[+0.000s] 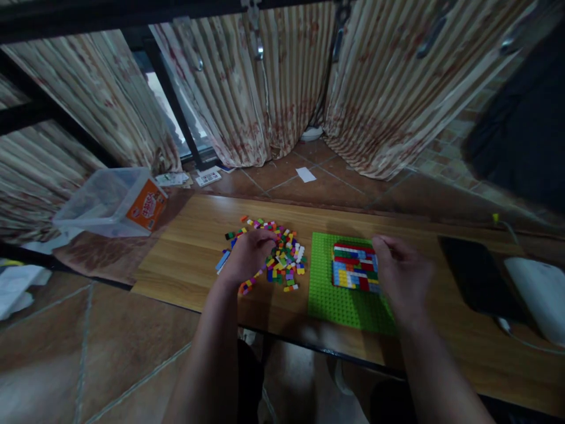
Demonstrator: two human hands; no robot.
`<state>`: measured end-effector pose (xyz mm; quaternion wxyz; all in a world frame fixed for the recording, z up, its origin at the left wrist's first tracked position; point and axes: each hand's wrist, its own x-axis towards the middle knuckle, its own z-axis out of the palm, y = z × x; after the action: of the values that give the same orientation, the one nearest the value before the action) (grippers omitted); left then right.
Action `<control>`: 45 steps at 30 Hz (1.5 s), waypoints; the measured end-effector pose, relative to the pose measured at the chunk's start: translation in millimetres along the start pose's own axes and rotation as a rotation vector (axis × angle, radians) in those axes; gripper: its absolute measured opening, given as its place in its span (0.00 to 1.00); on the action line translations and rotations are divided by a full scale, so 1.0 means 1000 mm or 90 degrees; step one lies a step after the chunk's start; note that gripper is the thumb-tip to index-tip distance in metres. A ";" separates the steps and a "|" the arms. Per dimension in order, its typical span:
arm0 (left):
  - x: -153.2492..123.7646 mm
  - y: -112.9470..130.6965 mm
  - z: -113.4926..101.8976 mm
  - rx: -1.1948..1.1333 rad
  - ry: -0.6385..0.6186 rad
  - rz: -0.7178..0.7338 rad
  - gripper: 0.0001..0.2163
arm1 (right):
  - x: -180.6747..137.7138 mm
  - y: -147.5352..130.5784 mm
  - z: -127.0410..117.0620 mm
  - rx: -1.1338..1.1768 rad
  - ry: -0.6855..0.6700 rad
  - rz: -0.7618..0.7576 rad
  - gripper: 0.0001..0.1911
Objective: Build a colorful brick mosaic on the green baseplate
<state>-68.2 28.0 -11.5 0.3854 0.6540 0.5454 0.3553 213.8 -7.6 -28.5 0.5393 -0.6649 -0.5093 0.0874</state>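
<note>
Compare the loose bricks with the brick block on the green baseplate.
The loose bricks lie scattered on the wooden table, while the brick block sits on the green baseplate. The loose bricks have a ragged outline; the brick block looks roughly rectangular. The loose bricks spread wider than the brick block. Both show many colours.

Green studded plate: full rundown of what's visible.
The green baseplate looks like plastic, studded and straight-edged. It lies flat on the wood-grain table, right of the loose bricks. A multicoloured brick block sits on it. The right hand hides part of its right side; whether they touch, I can't tell.
</note>
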 end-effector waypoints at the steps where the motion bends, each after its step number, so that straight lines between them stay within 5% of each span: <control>1: -0.002 0.000 -0.003 0.008 0.000 -0.006 0.09 | -0.003 -0.005 0.001 -0.003 -0.007 -0.031 0.12; 8: -0.005 0.000 -0.004 0.011 0.054 0.019 0.09 | -0.051 -0.047 0.028 0.051 -0.259 -0.282 0.06; 13: -0.005 -0.002 -0.004 -0.010 0.060 0.026 0.09 | -0.082 -0.057 0.052 0.016 -0.387 -0.320 0.08; 21: -0.005 -0.008 -0.020 0.013 0.143 0.008 0.08 | -0.077 -0.052 0.055 -0.020 -0.337 -0.305 0.07; 33: -0.010 -0.009 -0.032 0.003 0.264 -0.044 0.08 | -0.108 -0.070 0.085 0.002 -0.399 -0.369 0.10; 45: -0.012 -0.018 -0.038 0.003 0.249 -0.029 0.09 | -0.105 -0.084 0.114 -0.076 -0.422 -0.395 0.12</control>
<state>-111.8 22.2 -11.3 0.2785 0.5609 0.6252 0.4657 40.2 -24.7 -52.5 0.3088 -0.4472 -0.8334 0.1005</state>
